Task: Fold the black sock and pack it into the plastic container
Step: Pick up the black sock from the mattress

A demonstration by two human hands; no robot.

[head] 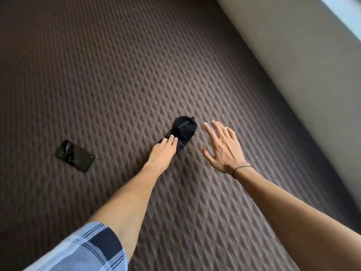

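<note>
Brown quilted mat [117,75] with a diamond stitch pattern fills nearly the whole view; pale wall or bed edge [293,55] runs along the 1–3 o'clock side.

Black sock [183,132] sits near centre, bunched into a rounded lump, lying on the mat. My left hand [163,151] comes in from 7 o'clock, fingertips [172,138] pressed together and resting on the sock's near-left edge. Can't tell whether they pinch fabric or just press it down.

My right hand [224,147] is at 3 o'clock of the sock, just beside it, not touching. Fingers spread, palm down, holding nothing. Thin dark band [241,169] on that wrist.

Black phone [75,155] lies flat on the mat at 9 o'clock of the sock, well apart, nothing between them.

Plaid blue sleeve [88,249] cut off at the bottom-left corner. Sock's shape is hard to read: black on dark, folds barely visible, its left end hidden under my fingers.
</note>
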